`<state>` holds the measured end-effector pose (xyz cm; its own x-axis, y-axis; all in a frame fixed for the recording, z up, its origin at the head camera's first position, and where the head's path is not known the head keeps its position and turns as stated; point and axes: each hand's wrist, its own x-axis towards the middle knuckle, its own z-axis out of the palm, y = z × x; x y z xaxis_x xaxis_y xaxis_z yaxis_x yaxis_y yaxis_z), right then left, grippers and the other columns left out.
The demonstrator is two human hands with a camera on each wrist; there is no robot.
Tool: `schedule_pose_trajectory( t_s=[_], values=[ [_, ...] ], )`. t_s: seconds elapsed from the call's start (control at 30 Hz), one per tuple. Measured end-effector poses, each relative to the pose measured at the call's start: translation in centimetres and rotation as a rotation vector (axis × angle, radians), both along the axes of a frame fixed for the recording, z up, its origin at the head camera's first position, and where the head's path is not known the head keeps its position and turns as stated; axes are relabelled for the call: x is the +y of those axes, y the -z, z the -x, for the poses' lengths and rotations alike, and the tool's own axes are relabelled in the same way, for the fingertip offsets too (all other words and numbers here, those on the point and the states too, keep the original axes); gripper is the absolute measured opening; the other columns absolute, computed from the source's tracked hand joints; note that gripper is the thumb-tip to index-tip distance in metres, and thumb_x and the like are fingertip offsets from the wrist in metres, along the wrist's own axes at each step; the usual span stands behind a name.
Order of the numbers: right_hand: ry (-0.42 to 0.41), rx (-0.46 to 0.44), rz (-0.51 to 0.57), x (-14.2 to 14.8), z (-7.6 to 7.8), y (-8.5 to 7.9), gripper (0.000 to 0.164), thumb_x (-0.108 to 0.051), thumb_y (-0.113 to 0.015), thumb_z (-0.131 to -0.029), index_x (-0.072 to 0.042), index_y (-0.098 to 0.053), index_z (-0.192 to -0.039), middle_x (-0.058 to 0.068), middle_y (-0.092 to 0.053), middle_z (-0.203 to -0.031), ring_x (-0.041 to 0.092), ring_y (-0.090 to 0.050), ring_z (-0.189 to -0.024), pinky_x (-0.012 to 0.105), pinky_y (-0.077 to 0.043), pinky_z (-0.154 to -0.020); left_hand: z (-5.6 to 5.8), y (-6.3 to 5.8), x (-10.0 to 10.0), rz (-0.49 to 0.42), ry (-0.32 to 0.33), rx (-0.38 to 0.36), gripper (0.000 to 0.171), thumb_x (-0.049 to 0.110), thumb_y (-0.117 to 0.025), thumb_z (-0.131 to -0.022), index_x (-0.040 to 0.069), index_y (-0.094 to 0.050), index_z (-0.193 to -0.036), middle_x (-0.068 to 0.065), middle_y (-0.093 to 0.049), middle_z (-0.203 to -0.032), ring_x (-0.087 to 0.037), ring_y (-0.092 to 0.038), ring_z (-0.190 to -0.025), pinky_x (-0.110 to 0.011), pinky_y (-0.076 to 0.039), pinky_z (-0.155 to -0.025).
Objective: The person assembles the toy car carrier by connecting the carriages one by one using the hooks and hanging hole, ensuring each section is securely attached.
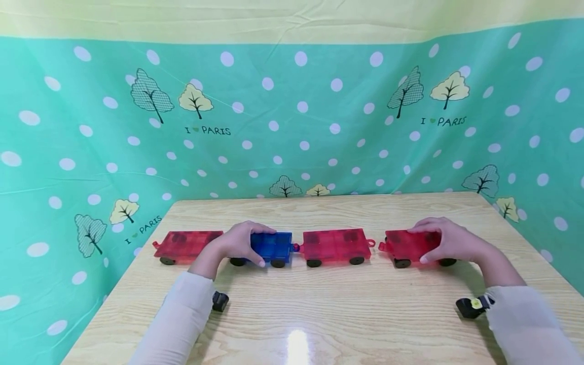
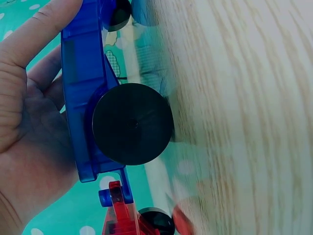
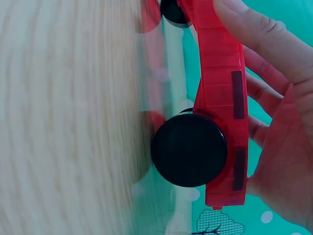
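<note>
Four-wheeled toy train cars of see-through plastic stand in a row on the table. My left hand (image 1: pixel 237 241) grips the blue car (image 1: pixel 274 246) across its body, thumb on the near side. In the left wrist view, a red coupling (image 2: pixel 115 191) meets the blue car's end. At far left stands a red car (image 1: pixel 189 245), partly behind that hand. The blue car's other end meets the middle red car (image 1: pixel 335 246). My right hand (image 1: pixel 449 241) holds the right red car (image 1: pixel 410 243); a small gap separates its hook (image 1: pixel 382 247) from the middle car's loop (image 1: pixel 371 243).
The pale wood-grain table (image 1: pixel 342 314) carries the whole row. Green dotted cloth (image 1: pixel 319 126) with printed trees hangs behind it and at both sides. Black wrist devices (image 1: pixel 470 307) sit below both hands, close above the table.
</note>
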<state>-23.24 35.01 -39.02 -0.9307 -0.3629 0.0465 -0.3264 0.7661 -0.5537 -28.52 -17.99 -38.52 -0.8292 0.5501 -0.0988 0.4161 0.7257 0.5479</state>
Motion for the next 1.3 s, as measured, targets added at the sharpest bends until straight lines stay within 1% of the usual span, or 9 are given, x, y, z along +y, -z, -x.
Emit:
schedule_pose_trajectory(
  t_s=[0.2, 0.53, 0.7, 0.8, 0.93, 1.03, 1.13, 1.3],
  values=[
    [0.001, -0.021, 0.011, -0.3, 0.2, -0.1, 0.072, -0.035, -0.091, -0.065, -0.005, -0.066, -0.125, 0.024, -0.052, -0.130, 0.043, -0.044, -0.117, 0.055, -0.048, -0.088, 0.0, 0.0, 0.0, -0.007, -0.003, 0.001, 0.081, 0.032, -0.095, -0.060, 0.024, -0.061, -0.134, -0.004, -0.057, -0.136, -0.027, -0.052, -0.121, -0.050, -0.045, -0.098],
    [-0.010, -0.038, 0.014, -0.5, 0.2, -0.2, 0.071, -0.034, -0.091, -0.066, -0.005, -0.066, -0.126, 0.024, -0.051, -0.131, 0.044, -0.043, -0.118, 0.056, -0.048, -0.088, -0.1, -0.1, -0.2, -0.007, 0.009, 0.008, 0.083, 0.035, -0.095, -0.059, 0.023, -0.061, -0.134, -0.004, -0.057, -0.136, -0.027, -0.052, -0.122, -0.050, -0.045, -0.098],
    [-0.018, -0.052, 0.009, -0.4, 0.1, -0.3, 0.071, -0.034, -0.090, -0.067, -0.006, -0.064, -0.127, 0.025, -0.050, -0.132, 0.045, -0.042, -0.119, 0.057, -0.048, -0.089, -0.1, -0.2, -0.3, -0.004, 0.035, 0.021, 0.084, 0.037, -0.094, -0.060, 0.020, -0.061, -0.135, -0.006, -0.057, -0.136, -0.028, -0.052, -0.122, -0.050, -0.045, -0.098],
    [-0.021, -0.049, 0.008, -0.4, 0.1, -0.3, 0.071, -0.034, -0.090, -0.067, -0.006, -0.064, -0.127, 0.024, -0.050, -0.132, 0.044, -0.042, -0.119, 0.056, -0.048, -0.088, -0.1, -0.3, -0.4, -0.012, 0.036, 0.024, 0.083, 0.038, -0.094, -0.061, 0.019, -0.060, -0.134, -0.006, -0.057, -0.136, -0.029, -0.052, -0.123, -0.051, -0.044, -0.098],
    [-0.036, -0.042, 0.019, -0.4, 0.2, -0.3, 0.071, -0.033, -0.090, -0.067, -0.005, -0.065, -0.127, 0.024, -0.051, -0.131, 0.044, -0.043, -0.119, 0.056, -0.047, -0.089, -0.4, -0.3, -0.3, -0.039, 0.002, 0.027, 0.079, 0.038, -0.091, -0.065, 0.018, -0.059, -0.135, -0.005, -0.056, -0.137, -0.030, -0.048, -0.127, -0.053, -0.043, -0.100],
    [-0.045, -0.039, 0.017, -0.4, 0.3, -0.2, 0.071, -0.034, -0.090, -0.067, -0.005, -0.065, -0.127, 0.024, -0.051, -0.131, 0.044, -0.043, -0.119, 0.055, -0.047, -0.089, -0.6, -0.3, -0.2, -0.067, -0.017, 0.052, 0.075, 0.038, -0.088, -0.070, 0.017, -0.059, -0.136, -0.004, -0.054, -0.139, -0.030, -0.043, -0.132, -0.054, -0.039, -0.103],
    [-0.041, -0.042, 0.005, -0.4, 0.3, -0.2, 0.071, -0.034, -0.089, -0.067, -0.006, -0.064, -0.127, 0.024, -0.050, -0.132, 0.044, -0.043, -0.119, 0.055, -0.048, -0.087, -0.9, -0.4, 0.2, -0.106, -0.012, 0.083, 0.072, 0.035, -0.087, -0.073, 0.015, -0.059, -0.136, -0.003, -0.054, -0.140, -0.030, -0.041, -0.134, -0.055, -0.036, -0.105],
    [-0.036, -0.045, 0.003, -0.3, 0.2, -0.2, 0.070, -0.034, -0.089, -0.068, -0.007, -0.064, -0.127, 0.024, -0.050, -0.132, 0.044, -0.042, -0.119, 0.053, -0.049, -0.086, -1.3, -0.4, 0.9, -0.172, 0.008, 0.118, 0.068, 0.029, -0.087, -0.074, 0.012, -0.060, -0.134, -0.001, -0.055, -0.139, -0.028, -0.041, -0.135, -0.054, -0.035, -0.106]
  ],
)
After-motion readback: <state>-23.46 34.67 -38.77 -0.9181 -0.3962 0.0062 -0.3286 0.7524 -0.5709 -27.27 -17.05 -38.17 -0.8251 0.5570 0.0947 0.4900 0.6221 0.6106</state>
